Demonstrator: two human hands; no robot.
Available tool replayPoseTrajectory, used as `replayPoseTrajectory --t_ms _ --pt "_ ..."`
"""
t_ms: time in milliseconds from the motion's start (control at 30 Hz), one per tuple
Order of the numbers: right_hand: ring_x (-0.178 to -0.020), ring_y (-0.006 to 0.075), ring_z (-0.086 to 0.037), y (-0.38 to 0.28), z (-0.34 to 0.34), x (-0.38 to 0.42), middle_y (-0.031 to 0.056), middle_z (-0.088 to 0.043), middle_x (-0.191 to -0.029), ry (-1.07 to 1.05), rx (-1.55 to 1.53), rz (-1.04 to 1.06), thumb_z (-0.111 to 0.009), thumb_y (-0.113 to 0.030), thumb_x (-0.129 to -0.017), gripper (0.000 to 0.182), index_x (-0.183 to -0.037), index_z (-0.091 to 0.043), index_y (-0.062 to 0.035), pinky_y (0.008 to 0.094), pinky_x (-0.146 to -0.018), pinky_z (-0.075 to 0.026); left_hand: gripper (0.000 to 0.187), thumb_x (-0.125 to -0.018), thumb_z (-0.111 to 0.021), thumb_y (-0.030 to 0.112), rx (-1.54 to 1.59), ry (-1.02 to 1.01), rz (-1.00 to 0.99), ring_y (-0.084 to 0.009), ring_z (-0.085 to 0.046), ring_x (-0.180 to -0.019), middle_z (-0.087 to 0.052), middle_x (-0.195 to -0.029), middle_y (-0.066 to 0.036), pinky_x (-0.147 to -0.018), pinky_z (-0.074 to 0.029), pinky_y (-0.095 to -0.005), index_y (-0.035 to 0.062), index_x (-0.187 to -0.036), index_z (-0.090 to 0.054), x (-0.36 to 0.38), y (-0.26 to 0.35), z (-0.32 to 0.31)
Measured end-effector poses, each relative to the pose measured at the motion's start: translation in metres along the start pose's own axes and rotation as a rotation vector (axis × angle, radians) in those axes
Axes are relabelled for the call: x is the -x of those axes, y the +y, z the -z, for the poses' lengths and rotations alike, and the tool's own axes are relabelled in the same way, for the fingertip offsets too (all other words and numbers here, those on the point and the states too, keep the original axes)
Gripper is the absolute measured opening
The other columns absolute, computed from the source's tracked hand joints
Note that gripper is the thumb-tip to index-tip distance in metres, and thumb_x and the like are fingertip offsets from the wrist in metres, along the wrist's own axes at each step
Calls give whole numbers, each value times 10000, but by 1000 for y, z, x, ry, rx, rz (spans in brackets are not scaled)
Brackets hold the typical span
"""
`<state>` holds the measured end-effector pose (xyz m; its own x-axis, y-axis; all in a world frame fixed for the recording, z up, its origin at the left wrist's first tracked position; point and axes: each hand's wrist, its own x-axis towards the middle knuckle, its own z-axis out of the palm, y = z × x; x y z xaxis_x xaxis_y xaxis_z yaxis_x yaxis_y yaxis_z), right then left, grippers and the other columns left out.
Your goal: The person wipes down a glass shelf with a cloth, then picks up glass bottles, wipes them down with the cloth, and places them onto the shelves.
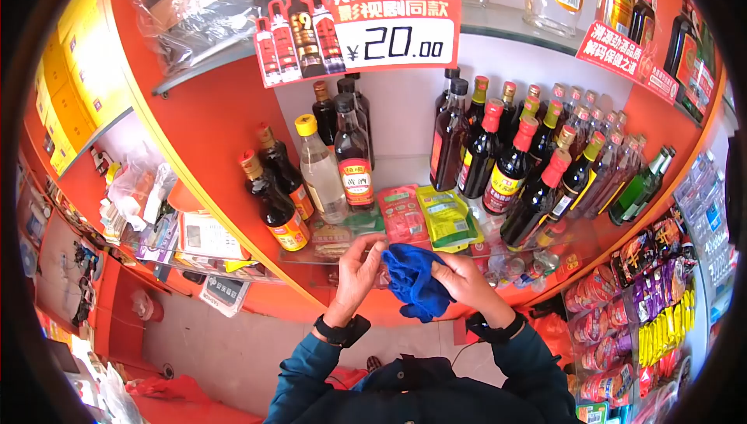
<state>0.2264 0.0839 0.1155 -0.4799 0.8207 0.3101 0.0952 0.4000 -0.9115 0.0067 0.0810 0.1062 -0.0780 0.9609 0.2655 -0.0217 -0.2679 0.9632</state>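
Note:
A bunched blue cloth [416, 282] is held up in front of the shelf edge, between my two hands. My right hand [465, 278] grips its right side, thumb on top. My left hand [356, 275] has its fingers curled, the tips pinching the cloth's upper left edge. Just beyond the hands, a red packet [403, 214] and a yellow-green packet [450, 220] lie on the shelf. To their left stand a clear bottle with a yellow cap [320, 175] and a dark bottle with a red and white label [355, 163].
Several dark sauce bottles [510, 167] crowd the shelf's right side. Two red-capped bottles [276, 202] stand at its left end. A price sign [397, 41] hangs from the glass shelf above. Hanging snack packets [665, 331] are at lower right.

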Motion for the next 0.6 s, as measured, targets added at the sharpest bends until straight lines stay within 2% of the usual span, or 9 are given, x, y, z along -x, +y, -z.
replayPoseTrajectory --t_ms 33,100,133,167,300,367,433,467,600 --pt "-766 134 -631 0 0 3 76 -681 -893 5 0 -10 -521 -276 -989 357 -1221 -576 -11 288 -695 -504 248 -965 -582 200 -3 -59 67 -76 -546 -877 -625 -938 -25 -759 -453 -224 4 -1115 -611 7 0 1" --pt "-827 72 -566 0 -1 8 9 -646 -949 72 -308 -143 -505 -289 -1001 383 -1232 -573 9 241 -750 -483 278 -969 -577 222 20 -91 102 -80 -556 -919 -617 -983 -32 -738 -474 -221 10 -1147 -600 18 -13 0" --pt "-919 89 -579 1 0 11 16 -637 -1059 73 -371 -177 -495 -258 -1004 380 -1259 -558 17 246 -839 -471 292 -968 -577 228 91 -120 126 -90 -563 -945 -616 -992 -38 -745 -488 -231 6 -1157 -593 25 -9 -4" --pt "-919 89 -579 1 -1 13 16 -637 -1059 76 -372 -182 -495 -258 -1004 380 -1259 -558 17 246 -839 -471 306 -967 -577 234 162 -147 149 -100 -571 -970 -614 -1002 -44 -752 -502 -240 3 -1167 -586 30 -8 -6" --pt "-1070 136 -577 8 -4 23 72 -601 -1213 188 -672 -270 -473 -231 -1003 418 -1327 -484 33 290 -952 -447 385 -935 -623 283 -10 -207 49 -144 -596 -998 -628 -1052 -79 -817 -518 -283 -7 -1182 -574 47 -9 -6" --pt "-1081 156 -584 9 -5 26 89 -599 -1217 205 -763 -277 -475 -233 -999 437 -1346 -459 31 309 -958 -454 393 -898 -671 275 -27 -179 27 -167 -619 -969 -637 -1061 -93 -798 -514 -287 10 -1175 -585 52 -14 -10" --pt "-1089 165 -586 9 -9 28 95 -599 -1217 202 -751 -302 -475 -230 -997 434 -1343 -460 31 321 -961 -457 373 -864 -709 231 -269 -178 -216 -182 -630 -893 -644 -1008 -96 -757 -507 -285 21 -1153 -602 53 -20 -12" --pt "-1096 174 -588 9 -10 30 102 -599 -1217 200 -737 -324 -475 -227 -995 431 -1339 -461 32 333 -964 -461 322 -835 -732 174 -317 -160 -241 -186 -618 -822 -631 -932 -87 -719 -500 -286 13 -1087 -613 55 -28 -13" --pt "-1102 182 -592 8 -10 37 105 -600 -1222 212 -817 -396 -459 -241 -1000 424 -1328 -471 28 346 -961 -469 208 -863 -704 131 -194 -156 -68 -132 -579 -751 -609 -839 -42 -684 -483 -258 9 -1005 -613 64 -43 -15"
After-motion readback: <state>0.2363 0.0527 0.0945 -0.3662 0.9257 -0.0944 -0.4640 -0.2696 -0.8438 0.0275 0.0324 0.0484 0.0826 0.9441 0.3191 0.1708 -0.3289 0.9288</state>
